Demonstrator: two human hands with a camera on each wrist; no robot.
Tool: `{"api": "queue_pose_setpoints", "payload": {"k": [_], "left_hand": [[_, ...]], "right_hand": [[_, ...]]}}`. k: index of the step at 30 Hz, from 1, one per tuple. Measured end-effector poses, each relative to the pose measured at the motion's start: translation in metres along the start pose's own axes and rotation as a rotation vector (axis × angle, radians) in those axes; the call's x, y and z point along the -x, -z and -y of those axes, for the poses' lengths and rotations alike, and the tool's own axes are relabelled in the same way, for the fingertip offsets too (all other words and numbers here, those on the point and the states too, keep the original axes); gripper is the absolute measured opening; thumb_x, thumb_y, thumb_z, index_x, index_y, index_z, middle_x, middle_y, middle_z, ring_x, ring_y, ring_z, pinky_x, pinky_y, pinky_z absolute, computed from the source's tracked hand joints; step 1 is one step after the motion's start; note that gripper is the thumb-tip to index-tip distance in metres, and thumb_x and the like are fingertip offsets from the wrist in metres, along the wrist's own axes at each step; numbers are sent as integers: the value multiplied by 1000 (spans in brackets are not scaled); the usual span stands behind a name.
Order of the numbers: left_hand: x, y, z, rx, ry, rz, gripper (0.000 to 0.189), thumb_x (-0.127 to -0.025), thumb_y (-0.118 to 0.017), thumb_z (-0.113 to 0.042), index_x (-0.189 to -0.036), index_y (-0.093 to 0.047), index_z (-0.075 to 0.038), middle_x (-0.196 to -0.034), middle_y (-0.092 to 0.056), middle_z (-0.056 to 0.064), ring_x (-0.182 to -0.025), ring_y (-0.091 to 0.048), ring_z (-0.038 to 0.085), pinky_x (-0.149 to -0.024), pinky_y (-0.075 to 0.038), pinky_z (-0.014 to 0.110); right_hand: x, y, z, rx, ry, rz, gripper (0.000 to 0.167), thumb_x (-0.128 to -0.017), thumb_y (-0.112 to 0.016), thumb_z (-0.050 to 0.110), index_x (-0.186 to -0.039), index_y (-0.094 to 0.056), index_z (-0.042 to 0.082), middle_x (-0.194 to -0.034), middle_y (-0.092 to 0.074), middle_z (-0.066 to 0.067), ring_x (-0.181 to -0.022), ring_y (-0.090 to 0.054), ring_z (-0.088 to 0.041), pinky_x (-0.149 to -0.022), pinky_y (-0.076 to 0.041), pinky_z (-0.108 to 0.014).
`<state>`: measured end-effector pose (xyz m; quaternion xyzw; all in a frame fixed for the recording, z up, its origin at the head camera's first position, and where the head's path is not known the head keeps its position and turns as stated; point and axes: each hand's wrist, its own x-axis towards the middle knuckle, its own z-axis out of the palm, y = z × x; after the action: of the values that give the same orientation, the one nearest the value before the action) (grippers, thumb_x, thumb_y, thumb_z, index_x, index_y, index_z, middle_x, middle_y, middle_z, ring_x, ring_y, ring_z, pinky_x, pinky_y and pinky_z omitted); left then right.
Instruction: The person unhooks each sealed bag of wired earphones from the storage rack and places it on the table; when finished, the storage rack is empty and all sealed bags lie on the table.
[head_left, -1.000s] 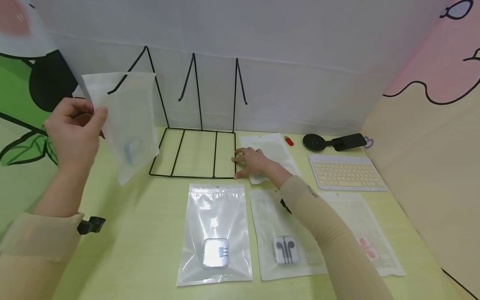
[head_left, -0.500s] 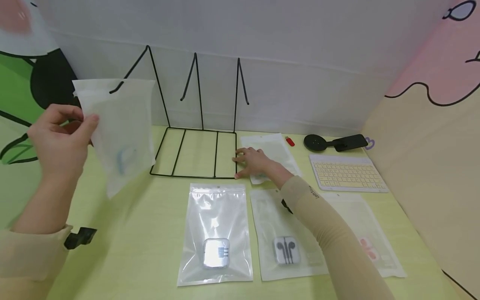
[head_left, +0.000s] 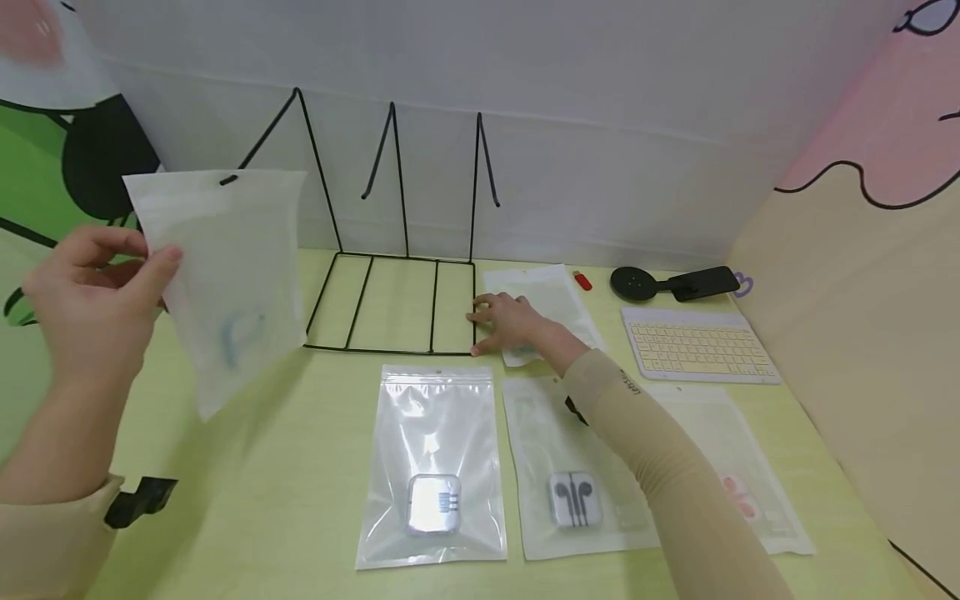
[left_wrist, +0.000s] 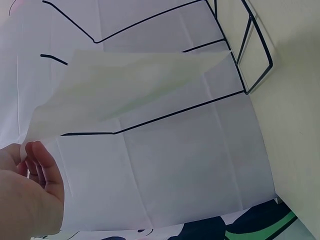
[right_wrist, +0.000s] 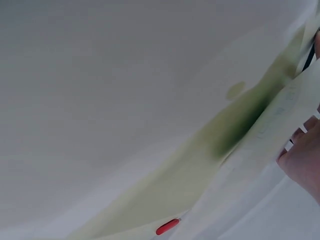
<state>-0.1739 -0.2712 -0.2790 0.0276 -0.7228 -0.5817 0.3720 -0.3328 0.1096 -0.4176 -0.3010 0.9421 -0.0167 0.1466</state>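
Observation:
My left hand (head_left: 93, 292) pinches the left edge of a whitish translucent zip bag (head_left: 225, 258) between thumb and fingers. Inside, a blurred blue looped item (head_left: 238, 335) shows through. Near its top edge, the tip of the left hook of a black wire rack (head_left: 390, 352) pokes out in front of the bag. In the left wrist view the bag (left_wrist: 125, 85) stretches out from the hand, hiding part of the hooks. My right hand (head_left: 513, 323) rests with spread fingers at the right side of the rack's base, touching the wire.
Flat bags lie in front: one with a square case (head_left: 433, 503), one with earphones (head_left: 575, 500), one with a pink item (head_left: 738, 498). Another bag (head_left: 547, 292) lies partly under the right hand. A red USB stick (head_left: 582, 281), black stand (head_left: 671, 285) and keyboard (head_left: 701, 346) sit right.
My left hand has moved left and toward me with the bag. Less of the hook shows in front of the bag, only its tip. My right hand has stayed in place.

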Motion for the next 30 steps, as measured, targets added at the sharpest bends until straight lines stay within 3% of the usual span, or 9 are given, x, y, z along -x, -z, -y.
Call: {"api": "queue_pose_setpoints", "payload": {"k": [4,11,18,21,26,28,30], "left_hand": [[2,4,-4,-16,34,-10,10,-78,-74,-2,-83,-66,-7,-82,-59,-1,-61,-60,5,-56,-48,9],[8,12,-11,148,64,-24,12,-74,-75,4,-81,-65,1,-79,-58,3,-59,-61,8,-61,-49,9],[15,19,-15,218,80,4,14,-75,-72,9,-79,-62,0,-81,-54,7,-64,-63,8,-62,-50,9],[16,22,-18,147,98,17,14,-77,-71,9,-79,-62,-1,-82,-53,6,-62,-63,5,-63,-49,8],[21,27,-20,-101,117,87,11,-82,-68,1,-86,-62,-8,-92,-57,-4,-62,-61,-3,-62,-47,5],[23,28,-20,-180,100,108,12,-83,-68,0,-87,-62,-9,-93,-59,-8,-62,-61,-5,-62,-47,5],[25,28,-18,-190,51,114,14,-82,-68,3,-86,-61,-9,-90,-61,-10,-59,-60,-5,-60,-47,5]], "right_hand": [[1,1,0,2,-1,0,76,-80,-64,61,-144,-41,28,-154,-25,-3,-138,-27,-30,-107,-26,-55],[2,4,-1,-13,0,2,76,-79,-65,61,-143,-41,27,-154,-25,-2,-138,-28,-30,-107,-25,-55],[2,4,-1,-18,3,1,76,-79,-65,60,-143,-41,26,-155,-25,-3,-138,-27,-30,-107,-26,-55],[2,3,0,-21,4,-3,75,-80,-65,59,-143,-42,26,-154,-25,-3,-138,-27,-30,-107,-26,-55],[2,2,1,-30,1,0,75,-79,-66,59,-143,-42,27,-154,-25,-3,-139,-27,-30,-107,-24,-55],[2,1,1,-28,0,4,76,-79,-65,60,-143,-41,27,-154,-25,-2,-139,-26,-30,-107,-24,-55],[1,1,1,-32,-2,5,76,-79,-66,59,-143,-41,27,-155,-25,-2,-139,-26,-30,-108,-24,-55]]}}
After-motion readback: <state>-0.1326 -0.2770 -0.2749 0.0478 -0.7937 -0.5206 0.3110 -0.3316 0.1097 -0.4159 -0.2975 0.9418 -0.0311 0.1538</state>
